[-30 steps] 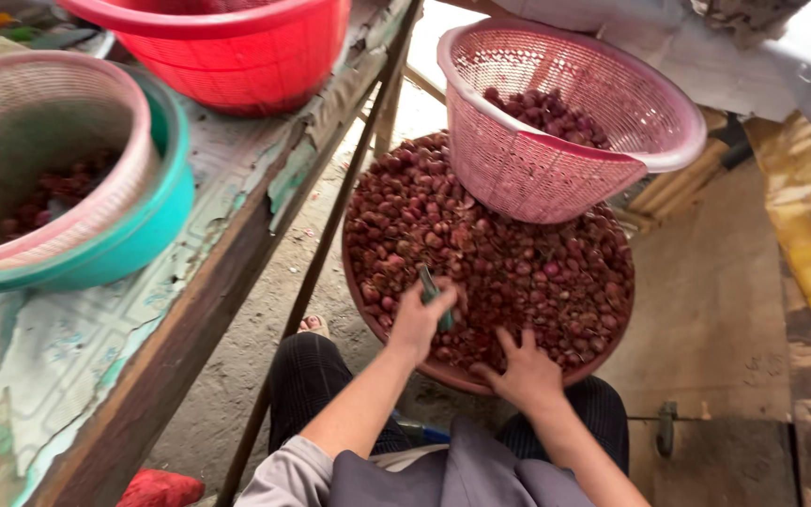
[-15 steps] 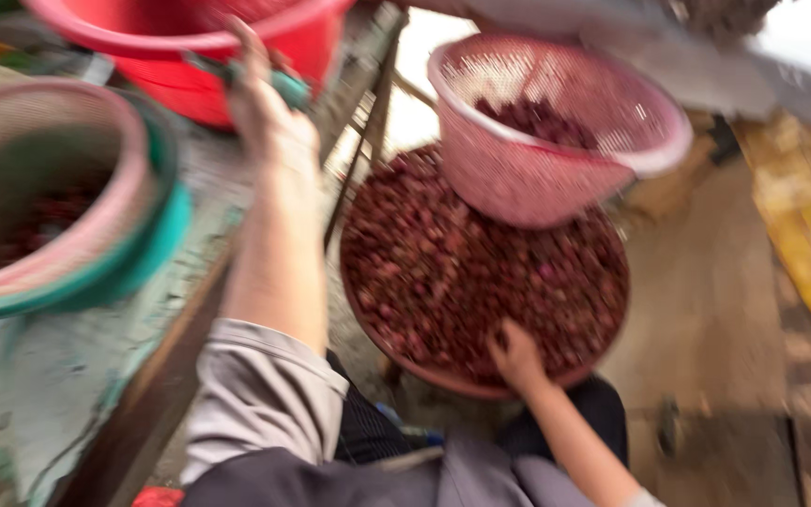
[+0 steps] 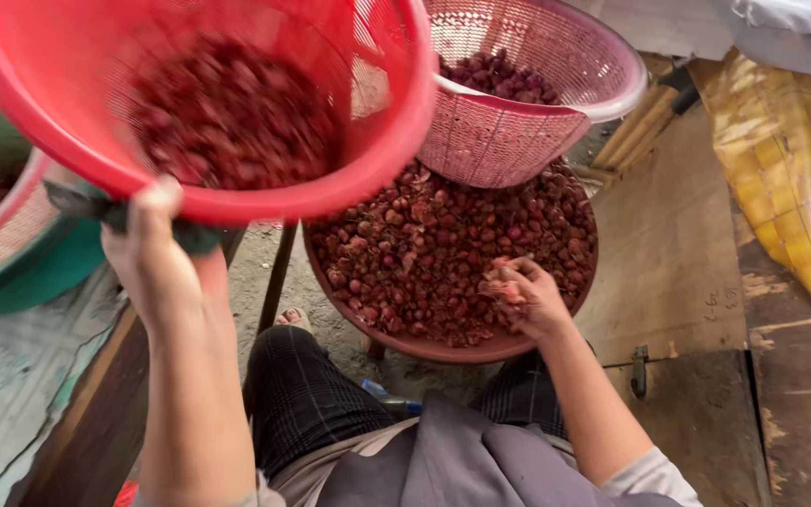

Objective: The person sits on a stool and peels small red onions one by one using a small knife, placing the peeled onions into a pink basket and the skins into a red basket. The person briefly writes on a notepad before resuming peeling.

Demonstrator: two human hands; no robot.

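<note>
Over the lap, red basket: a red plastic basket of small red onions is held up and tilted, its rim gripped from below.
Left hand: the left hand is clenched on the basket's lower rim, a dark green cloth pinched under the fingers.
Right hand: the right hand is curled around a few onions, resting on the heap.
Round tray: a wide brown tray heaped with onions is set low between the knees.
Pink basket: a pink mesh basket partly filled with onions sits on the tray's far edge.
Left side: a pink basket inside a teal bowl stands on a wooden bench.
Risk: with one hand only on the rim and cloth between, the tilted basket could slip, and onions could be spilled past the tray onto the ground.
</note>
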